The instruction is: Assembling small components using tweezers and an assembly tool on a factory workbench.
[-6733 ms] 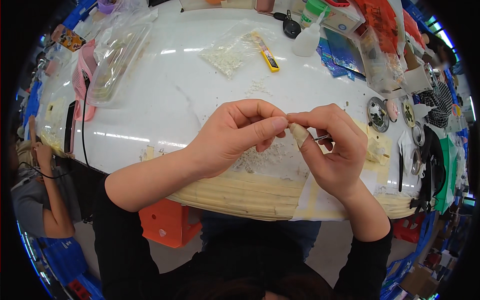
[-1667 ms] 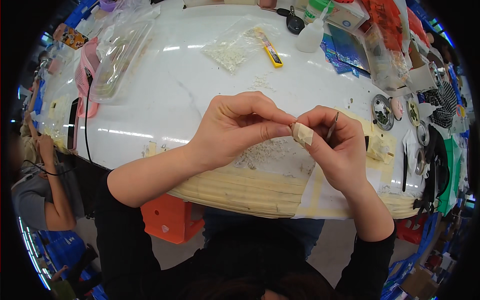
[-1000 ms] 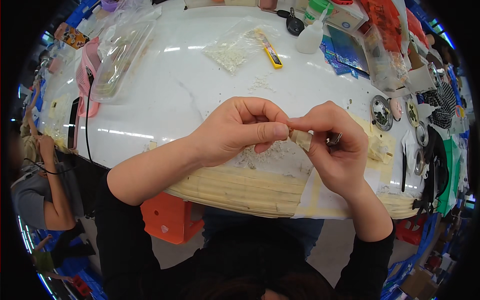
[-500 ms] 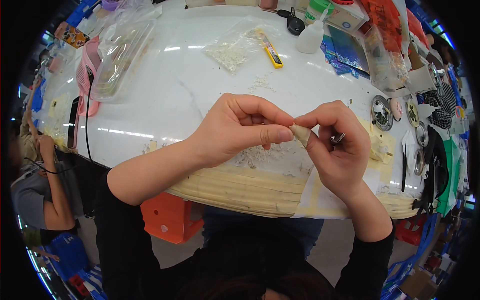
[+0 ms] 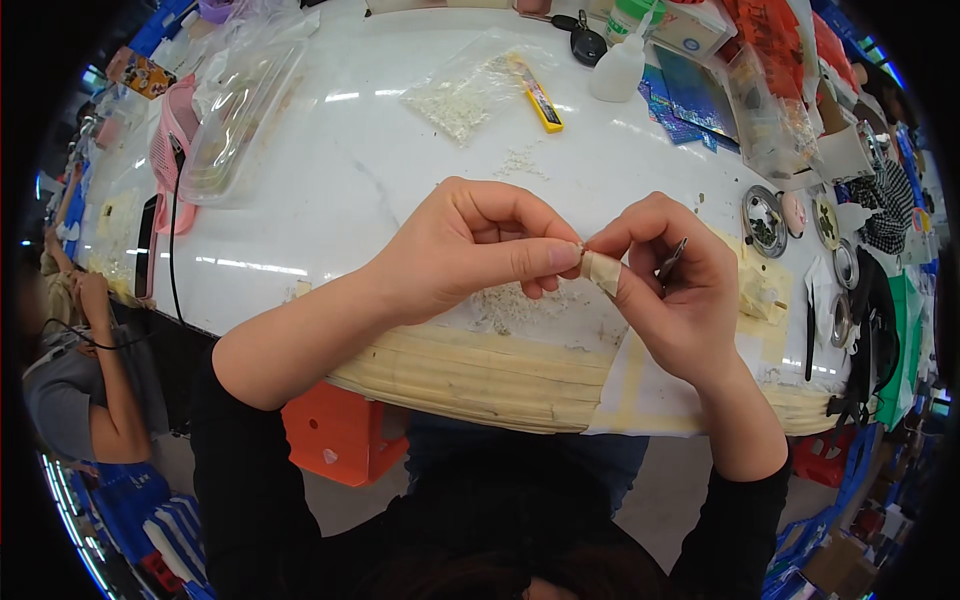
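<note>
Over the middle of the table, the fingertips of both hands meet. My left hand (image 5: 450, 250) is closed in a pinch of thumb and forefinger on something too small to make out. Touching the same spot are the thumb and forefinger of my right hand (image 5: 690, 300). Beige tape (image 5: 603, 270) wraps that thumb's tip. A slim metal tool (image 5: 673, 259) is tucked in the curled fingers of the right hand; most of it is hidden. Below the hands lies a loose pile of small white bits (image 5: 508, 310).
Farther back lie a clear bag of white bits (image 5: 460, 108), a yellow tube-like item (image 5: 541, 100) and a white squeeze bottle (image 5: 618, 72). Round metal dishes (image 5: 764, 222) stand at right. A clear plastic tray (image 5: 240, 130) is at left, near another person (image 5: 90, 390).
Both hands have shifted slightly up and left, still pinching together. The right thumb has turned a little, and the metal tool in that hand now points more upward.
</note>
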`<act>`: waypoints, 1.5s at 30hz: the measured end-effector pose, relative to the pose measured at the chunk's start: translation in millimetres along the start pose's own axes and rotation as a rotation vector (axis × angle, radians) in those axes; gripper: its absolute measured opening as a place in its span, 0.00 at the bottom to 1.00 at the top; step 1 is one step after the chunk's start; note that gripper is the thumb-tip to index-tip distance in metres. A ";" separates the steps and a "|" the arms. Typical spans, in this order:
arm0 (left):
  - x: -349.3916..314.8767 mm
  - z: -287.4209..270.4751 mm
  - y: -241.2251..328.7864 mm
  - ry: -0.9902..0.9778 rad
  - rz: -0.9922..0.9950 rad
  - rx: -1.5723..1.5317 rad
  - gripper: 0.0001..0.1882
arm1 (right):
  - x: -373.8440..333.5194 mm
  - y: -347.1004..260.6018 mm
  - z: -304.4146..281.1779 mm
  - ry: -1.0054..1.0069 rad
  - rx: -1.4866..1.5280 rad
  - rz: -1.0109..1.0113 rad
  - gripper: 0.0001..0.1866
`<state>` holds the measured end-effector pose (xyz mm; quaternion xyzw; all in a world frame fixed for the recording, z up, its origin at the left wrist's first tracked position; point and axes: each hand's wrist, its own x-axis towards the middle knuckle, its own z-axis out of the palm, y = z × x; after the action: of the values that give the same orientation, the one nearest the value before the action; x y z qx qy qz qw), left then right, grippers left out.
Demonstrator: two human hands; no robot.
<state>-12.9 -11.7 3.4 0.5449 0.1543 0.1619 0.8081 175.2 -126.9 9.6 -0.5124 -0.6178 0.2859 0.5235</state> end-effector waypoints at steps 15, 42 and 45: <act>-5.3 6.2 -12.4 0.143 0.253 0.482 0.05 | 1.9 -1.4 6.6 0.003 -0.191 0.078 0.05; -5.2 8.3 -11.0 0.179 0.584 0.816 0.07 | -1.3 1.8 4.0 -0.092 -0.802 -0.108 0.12; -4.1 7.4 -11.0 0.179 0.634 0.878 0.08 | -1.4 1.6 4.0 -0.095 -0.796 -0.103 0.11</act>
<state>-12.4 -23.5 -3.9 0.8348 0.1035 0.3637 0.4001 171.9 -127.0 6.5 -0.6299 -0.7284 0.0212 0.2688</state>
